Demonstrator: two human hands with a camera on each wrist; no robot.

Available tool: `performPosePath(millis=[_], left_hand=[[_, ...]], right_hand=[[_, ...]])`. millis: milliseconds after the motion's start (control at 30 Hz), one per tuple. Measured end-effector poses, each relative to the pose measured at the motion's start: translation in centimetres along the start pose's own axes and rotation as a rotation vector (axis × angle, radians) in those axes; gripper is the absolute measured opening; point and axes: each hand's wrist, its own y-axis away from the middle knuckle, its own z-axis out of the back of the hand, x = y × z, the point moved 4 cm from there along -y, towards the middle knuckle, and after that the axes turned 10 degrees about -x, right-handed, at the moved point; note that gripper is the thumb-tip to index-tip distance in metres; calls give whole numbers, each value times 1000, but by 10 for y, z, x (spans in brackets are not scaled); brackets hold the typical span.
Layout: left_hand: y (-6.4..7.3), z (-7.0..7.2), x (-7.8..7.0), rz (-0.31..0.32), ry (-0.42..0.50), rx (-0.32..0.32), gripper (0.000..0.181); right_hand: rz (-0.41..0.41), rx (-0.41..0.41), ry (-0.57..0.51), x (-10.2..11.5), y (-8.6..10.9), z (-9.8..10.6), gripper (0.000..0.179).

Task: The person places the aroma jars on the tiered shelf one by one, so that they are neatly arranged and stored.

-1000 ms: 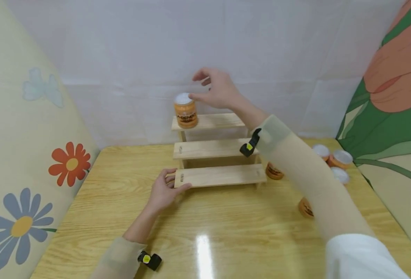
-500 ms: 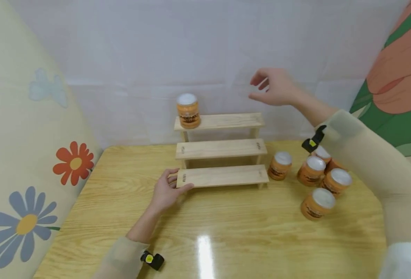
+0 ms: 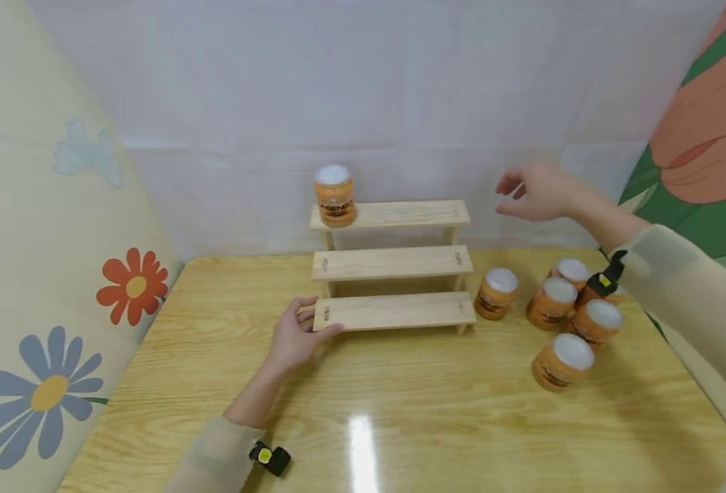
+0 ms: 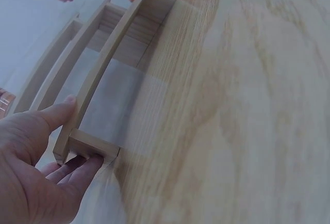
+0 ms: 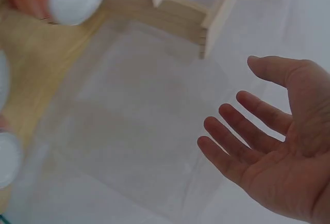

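Observation:
A three-step wooden display rack (image 3: 394,262) stands on the table. My left hand (image 3: 295,339) grips the left end of its lowest step; in the left wrist view the thumb lies along the front edge and the fingers (image 4: 87,172) curl at the end support. On the left end of the top step stands an orange jar (image 3: 335,198) with a white lid, upright. My right hand (image 3: 538,192) hangs in the air right of the rack, holding nothing. In the right wrist view its fingers (image 5: 247,128) are spread and slightly bent.
One jar (image 3: 496,293) stands close to the rack's right side. Several more orange jars (image 3: 551,302) cluster farther right, with another jar (image 3: 562,361) nearest the front. A white cloth backdrop (image 3: 264,103) rises behind; painted panels (image 3: 48,226) flank the wooden table (image 3: 437,411).
My right hand has left the jar on the top step, moved to the right, and lowered a little. The jar stays on the step. My left hand keeps its grip on the rack.

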Motion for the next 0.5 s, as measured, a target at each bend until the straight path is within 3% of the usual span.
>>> performPosePath(millis=[167,500], left_hand=[[2,0,2,1,-17,-3,79],[1,1,1,-1,-21,-8,79]], right_hand=[[-7,88,4,-14,16,-18,37],[54,184,-25,-24,33,-46,43]])
